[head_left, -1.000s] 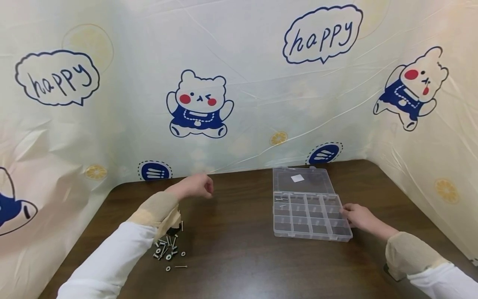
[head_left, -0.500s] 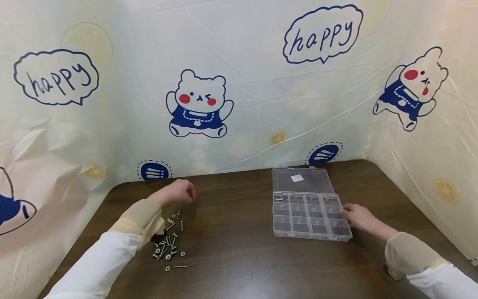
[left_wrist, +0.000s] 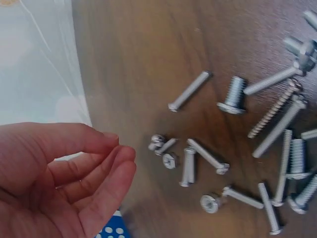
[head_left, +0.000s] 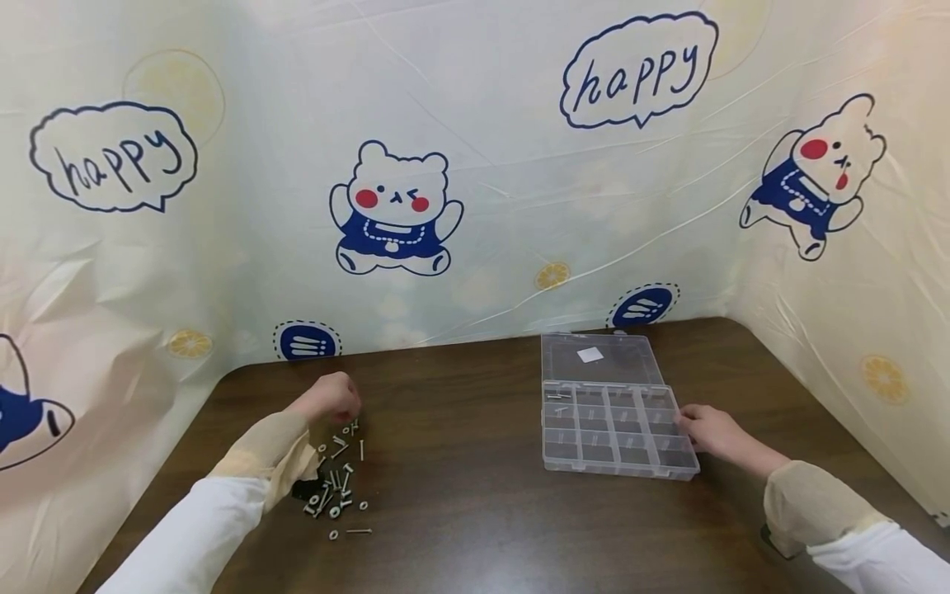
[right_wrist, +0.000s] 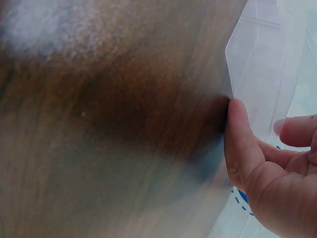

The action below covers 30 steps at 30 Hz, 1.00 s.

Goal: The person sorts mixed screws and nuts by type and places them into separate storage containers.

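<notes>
In the head view my left hand (head_left: pixel 331 398) hovers at the far end of a scatter of screws, bolts and nuts (head_left: pixel 345 480). The left wrist view shows its thumb and fingertips (left_wrist: pixel 110 141) loosely bent toward each other, with nothing visible between them. Beside them lie several silver screws (left_wrist: pixel 208 156) on the wood. My right hand (head_left: pixel 714 431) holds the right edge of a clear plastic compartment box (head_left: pixel 619 473). In the right wrist view, its fingers (right_wrist: pixel 239 116) are on the box's side wall (right_wrist: pixel 265 74).
The box's lid (head_left: pixel 619 363) lies folded back, with a small white label on it. A few screws (head_left: pixel 558 397) sit in the far-left compartments. A brown wooden table (head_left: pixel 460 511) carries everything, and a printed curtain (head_left: pixel 505 206) rises behind it.
My left hand has moved left and toward me, from the middle of the table's far side back to the screws. The right hand and the box have stayed put.
</notes>
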Each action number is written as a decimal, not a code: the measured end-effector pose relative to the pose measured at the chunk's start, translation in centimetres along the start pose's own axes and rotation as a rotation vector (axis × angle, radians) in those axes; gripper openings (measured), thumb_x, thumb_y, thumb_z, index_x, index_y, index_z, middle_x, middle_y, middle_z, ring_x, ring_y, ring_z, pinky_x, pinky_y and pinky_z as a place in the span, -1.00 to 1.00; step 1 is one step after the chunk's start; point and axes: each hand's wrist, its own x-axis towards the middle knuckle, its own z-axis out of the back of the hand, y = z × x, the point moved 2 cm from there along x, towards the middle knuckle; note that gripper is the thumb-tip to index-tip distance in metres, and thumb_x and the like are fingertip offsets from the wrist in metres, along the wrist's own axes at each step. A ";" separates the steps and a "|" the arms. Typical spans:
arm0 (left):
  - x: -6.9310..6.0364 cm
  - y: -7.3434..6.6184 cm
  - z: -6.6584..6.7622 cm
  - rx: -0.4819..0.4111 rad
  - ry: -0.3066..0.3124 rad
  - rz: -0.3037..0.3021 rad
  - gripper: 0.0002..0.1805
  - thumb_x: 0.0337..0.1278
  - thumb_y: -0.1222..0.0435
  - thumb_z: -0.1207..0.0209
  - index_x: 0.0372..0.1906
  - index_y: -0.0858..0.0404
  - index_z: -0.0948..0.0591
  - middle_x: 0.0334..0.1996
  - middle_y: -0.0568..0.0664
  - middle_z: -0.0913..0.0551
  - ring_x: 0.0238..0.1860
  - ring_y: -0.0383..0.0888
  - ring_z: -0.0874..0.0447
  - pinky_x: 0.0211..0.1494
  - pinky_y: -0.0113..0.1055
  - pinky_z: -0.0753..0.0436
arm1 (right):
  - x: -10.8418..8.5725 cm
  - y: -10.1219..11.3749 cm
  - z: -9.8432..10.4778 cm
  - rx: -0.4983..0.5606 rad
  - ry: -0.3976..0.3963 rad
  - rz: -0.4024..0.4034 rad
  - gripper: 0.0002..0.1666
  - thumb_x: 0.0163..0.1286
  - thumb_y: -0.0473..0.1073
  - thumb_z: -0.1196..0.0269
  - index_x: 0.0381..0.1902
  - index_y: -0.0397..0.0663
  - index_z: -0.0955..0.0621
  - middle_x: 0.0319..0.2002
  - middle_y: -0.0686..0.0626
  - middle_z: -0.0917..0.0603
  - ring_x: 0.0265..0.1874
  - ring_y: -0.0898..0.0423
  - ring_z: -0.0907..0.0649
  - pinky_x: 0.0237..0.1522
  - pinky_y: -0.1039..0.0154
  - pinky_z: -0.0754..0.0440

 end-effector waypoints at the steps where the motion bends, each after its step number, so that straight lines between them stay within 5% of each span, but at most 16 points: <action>1: 0.0 0.2 -0.2 -0.020 -0.006 0.019 -0.86 -0.35 0.54 -0.02 -0.76 0.30 -0.49 -0.83 -0.08 -0.41 -0.77 -0.23 -0.38 -0.62 -0.40 -0.44 | 0.0 0.0 0.0 0.000 0.001 0.001 -0.57 0.38 -0.28 0.13 -0.05 -0.69 -0.33 -0.14 -0.50 -0.44 -0.23 -0.16 -0.58 -0.27 0.09 -0.59; 7: 0.1 1.2 -1.4 -0.141 -0.030 0.111 -0.89 -0.32 0.58 -0.06 -0.69 0.36 -0.52 -0.78 0.00 -0.50 -0.76 -0.22 -0.48 -0.59 -0.38 -0.55 | 0.0 0.1 0.0 -0.009 0.003 -0.003 -0.57 0.39 -0.29 0.14 -0.04 -0.69 -0.32 -0.14 -0.51 -0.44 -0.24 -0.16 -0.59 -0.27 0.08 -0.59; 13: -0.1 1.7 -2.1 -0.186 -0.060 0.125 -0.88 -0.42 0.60 -0.06 -0.76 0.37 -0.49 -0.80 -0.01 -0.48 -0.79 -0.23 -0.48 -0.63 -0.39 -0.54 | 0.0 0.2 0.0 -0.016 -0.004 0.001 -0.58 0.39 -0.29 0.13 -0.06 -0.69 -0.33 -0.15 -0.51 -0.44 -0.24 -0.17 -0.58 -0.28 0.07 -0.59; 30: 0.0 1.4 -2.7 -0.137 -0.125 0.122 -0.94 -0.48 0.55 -0.06 -0.75 0.37 -0.49 -0.81 0.04 -0.52 -0.79 -0.18 -0.49 -0.64 -0.35 -0.53 | -0.1 0.4 0.1 -0.028 0.001 0.003 -0.57 0.39 -0.28 0.13 -0.05 -0.70 -0.32 -0.12 -0.54 -0.42 -0.23 -0.21 -0.58 -0.26 0.06 -0.59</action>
